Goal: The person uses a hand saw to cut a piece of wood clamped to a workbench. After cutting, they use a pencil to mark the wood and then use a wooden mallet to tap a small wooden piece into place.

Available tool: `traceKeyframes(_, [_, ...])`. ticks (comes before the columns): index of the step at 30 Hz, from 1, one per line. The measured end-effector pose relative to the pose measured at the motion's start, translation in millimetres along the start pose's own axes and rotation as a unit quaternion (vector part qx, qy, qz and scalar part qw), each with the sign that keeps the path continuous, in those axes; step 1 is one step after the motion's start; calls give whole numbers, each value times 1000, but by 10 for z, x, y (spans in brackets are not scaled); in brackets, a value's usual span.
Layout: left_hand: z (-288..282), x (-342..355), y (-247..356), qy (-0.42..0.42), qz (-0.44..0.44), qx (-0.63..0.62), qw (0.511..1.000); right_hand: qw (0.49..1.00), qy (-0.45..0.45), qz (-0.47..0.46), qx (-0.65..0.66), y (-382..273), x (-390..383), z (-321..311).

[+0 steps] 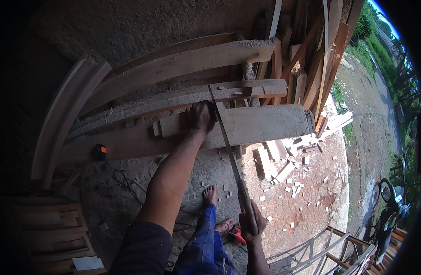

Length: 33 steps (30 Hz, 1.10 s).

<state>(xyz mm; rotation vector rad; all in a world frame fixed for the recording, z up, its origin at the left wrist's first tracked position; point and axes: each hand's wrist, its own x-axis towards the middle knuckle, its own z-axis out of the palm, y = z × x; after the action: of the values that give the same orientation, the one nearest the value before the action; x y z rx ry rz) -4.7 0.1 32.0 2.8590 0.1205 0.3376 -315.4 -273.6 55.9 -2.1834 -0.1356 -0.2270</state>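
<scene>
My left hand (201, 117) presses down on a short pale wooden piece (173, 124) that lies on a long thick plank (265, 123). In my right hand (251, 223) I grip the wooden handle of a hand saw (229, 149). Its thin blade runs up and away from me and crosses the plank just right of my left hand. My bare feet (209, 195) stand on the ground below.
More long planks and boards (183, 64) are stacked behind and lean at the back right. Several small wood offcuts (284, 169) litter the ground at right. A small black and orange tool (99, 151) sits at the plank's left end. A parked motorbike (389, 211) stands far right.
</scene>
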Motion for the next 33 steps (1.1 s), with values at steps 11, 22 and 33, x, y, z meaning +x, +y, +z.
traceKeyframes(11, [224, 117, -209, 47, -20, -6, 999, 999, 4, 6, 35, -118, -278, -364])
traceKeyframes(22, [219, 64, 3, 35, 48, -21, 998, 985, 8, 51, 165, -320, 826, 432])
traceKeyframes(33, [294, -74, -111, 161, 37, -33, 986, 998, -45, 36, -16, -53, -697, -265])
